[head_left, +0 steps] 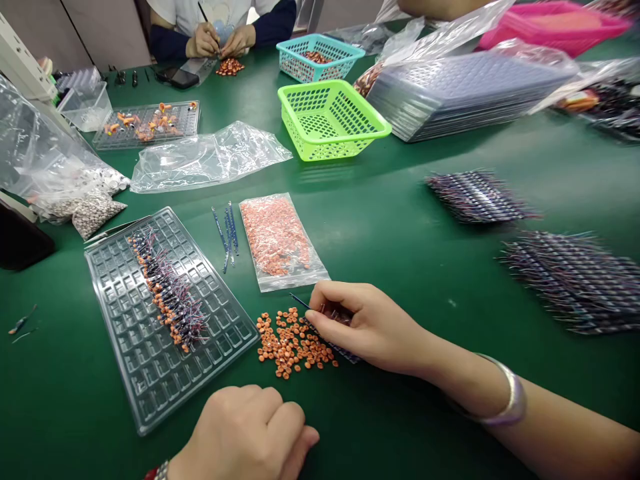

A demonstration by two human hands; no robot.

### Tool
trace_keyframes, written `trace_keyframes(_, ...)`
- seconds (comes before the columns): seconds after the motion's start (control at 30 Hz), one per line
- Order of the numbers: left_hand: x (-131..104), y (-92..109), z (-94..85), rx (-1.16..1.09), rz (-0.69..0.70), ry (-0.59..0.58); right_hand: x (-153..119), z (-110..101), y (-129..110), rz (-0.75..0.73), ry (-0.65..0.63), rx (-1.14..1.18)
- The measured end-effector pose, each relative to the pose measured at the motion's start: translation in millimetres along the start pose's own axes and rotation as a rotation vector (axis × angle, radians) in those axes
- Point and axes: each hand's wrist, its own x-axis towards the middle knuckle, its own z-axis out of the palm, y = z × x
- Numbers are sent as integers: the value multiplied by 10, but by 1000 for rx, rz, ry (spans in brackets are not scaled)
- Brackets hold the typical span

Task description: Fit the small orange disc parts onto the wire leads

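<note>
My right hand (357, 323) rests on the green table beside a loose pile of small orange rings (293, 343). Its fingers pinch a thin blue wired part (300, 300) at the pile's far edge, and more such parts lie under the palm. My left hand (247, 433) is a closed fist at the near table edge, just below the pile, with nothing visible in it. A clear plastic cell tray (150, 360) lies to the left with a row of wired parts with orange ends (167, 287) across its middle.
A sealed bag of orange rings (280, 240) and loose blue wires (227, 233) lie beyond the pile. A green basket (330, 120), teal basket (320, 57), stacked trays (465, 93) and wire bundles (575, 280) fill the right. Another person's hands (220, 41) work at the far side.
</note>
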Motion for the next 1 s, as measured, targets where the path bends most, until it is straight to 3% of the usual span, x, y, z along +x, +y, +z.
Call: trace_keyframes(1.0,-11,-2,8,-6,7,5,-5,13,13,-10,6,-14)
